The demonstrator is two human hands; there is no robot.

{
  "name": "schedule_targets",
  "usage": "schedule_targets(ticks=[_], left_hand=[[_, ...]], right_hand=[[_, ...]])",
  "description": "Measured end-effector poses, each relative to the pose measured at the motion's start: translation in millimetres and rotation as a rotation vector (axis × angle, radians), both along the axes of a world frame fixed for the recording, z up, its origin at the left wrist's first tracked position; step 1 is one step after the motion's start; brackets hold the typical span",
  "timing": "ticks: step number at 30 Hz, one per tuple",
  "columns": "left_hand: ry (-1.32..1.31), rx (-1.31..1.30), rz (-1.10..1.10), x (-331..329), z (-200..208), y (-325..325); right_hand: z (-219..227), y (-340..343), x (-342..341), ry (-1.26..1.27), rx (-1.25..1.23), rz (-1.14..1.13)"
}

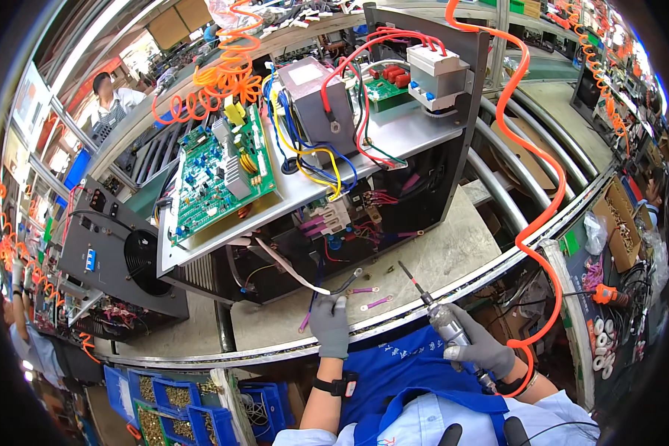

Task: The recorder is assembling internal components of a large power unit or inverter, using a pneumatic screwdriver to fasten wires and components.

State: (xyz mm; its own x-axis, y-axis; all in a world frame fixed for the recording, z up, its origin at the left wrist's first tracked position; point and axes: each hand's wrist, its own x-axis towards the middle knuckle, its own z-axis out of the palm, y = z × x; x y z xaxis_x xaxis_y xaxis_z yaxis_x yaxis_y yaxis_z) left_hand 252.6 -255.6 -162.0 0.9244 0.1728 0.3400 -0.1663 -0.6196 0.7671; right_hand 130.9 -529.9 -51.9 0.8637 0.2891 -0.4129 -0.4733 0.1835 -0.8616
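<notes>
My right hand (487,346), in a grey glove, is wrapped round a silver air screwdriver (447,327) whose bit points up and away over the bench edge. My left hand (329,327), also gloved in grey, has its fingertips closed on a white-sleeved cable (293,273) near its dark end with a ring lug. The cable comes out of an open black machine chassis (416,201) in front of me. Short purple wires with ring terminals (377,303) lie on the bench beside my left hand. A green circuit board (219,175) and a grey transformer (316,104) sit on the chassis's metal shelf.
An orange air hose (550,175) loops down at the right to the screwdriver. Blue bins of screws (178,398) stand at the lower left. Another black unit (119,253) is on the left. Metal rollers (513,160) run behind, and a cardboard box (621,223) stands at right.
</notes>
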Motion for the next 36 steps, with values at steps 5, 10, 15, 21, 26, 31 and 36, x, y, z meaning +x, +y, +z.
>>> schedule_targets(ticks=[5,10,15,21,26,31,36], left_hand=[[0.112,-0.058,0.089,-9,17,-5],[0.520,-0.855,-0.013,-14,32,-11],[0.785,-1.034,-0.361,-31,34,-23],[1.327,-0.712,-0.925,-87,42,-64],[0.923,-0.318,-0.799,-103,37,-91],[0.347,-0.252,-0.849,-111,28,-95],[0.636,-0.349,-0.916,-111,34,-95]], right_hand=[[0,-3,-3,0.002,0.004,0.043],[2,0,-3,0.035,0.116,0.151],[3,2,2,0.020,0.160,0.163],[-2,9,22,-0.148,0.245,-0.109],[-15,22,34,-0.252,0.240,-0.242],[-24,23,33,-0.293,0.224,-0.258],[-27,26,29,-0.265,0.271,-0.229]])
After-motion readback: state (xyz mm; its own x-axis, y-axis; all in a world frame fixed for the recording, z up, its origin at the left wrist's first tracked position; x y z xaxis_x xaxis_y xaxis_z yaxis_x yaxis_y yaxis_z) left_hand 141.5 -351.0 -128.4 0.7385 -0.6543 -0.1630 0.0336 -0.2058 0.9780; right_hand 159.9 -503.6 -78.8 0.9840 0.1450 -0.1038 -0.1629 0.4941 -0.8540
